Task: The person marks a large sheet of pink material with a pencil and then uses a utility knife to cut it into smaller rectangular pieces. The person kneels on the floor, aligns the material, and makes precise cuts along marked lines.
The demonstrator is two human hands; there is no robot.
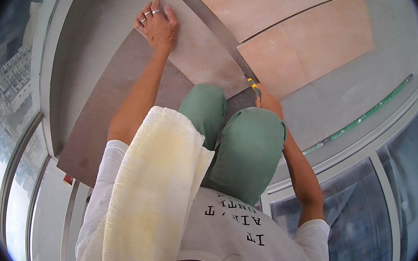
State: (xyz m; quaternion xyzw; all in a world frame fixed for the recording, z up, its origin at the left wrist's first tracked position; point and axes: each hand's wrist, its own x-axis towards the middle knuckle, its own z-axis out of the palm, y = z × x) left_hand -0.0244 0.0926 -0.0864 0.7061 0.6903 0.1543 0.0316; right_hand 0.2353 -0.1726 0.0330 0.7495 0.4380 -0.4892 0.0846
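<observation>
Grey-brown flat board (207,49) under left hand (157,24), fingers loosely bent at far-left edge, thumb apart. In right hand (270,104), fingers gripping yellow-and-black knife (253,85), beside board's right corner. Peach rectangular panels (309,45) already separated, far right; on board, no finished cut discernible.

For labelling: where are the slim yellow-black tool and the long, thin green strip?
Slim yellow-black tool (254,86): head view, on its handle.
Long, thin green strip (361,119): head view, about mid-length.
</observation>
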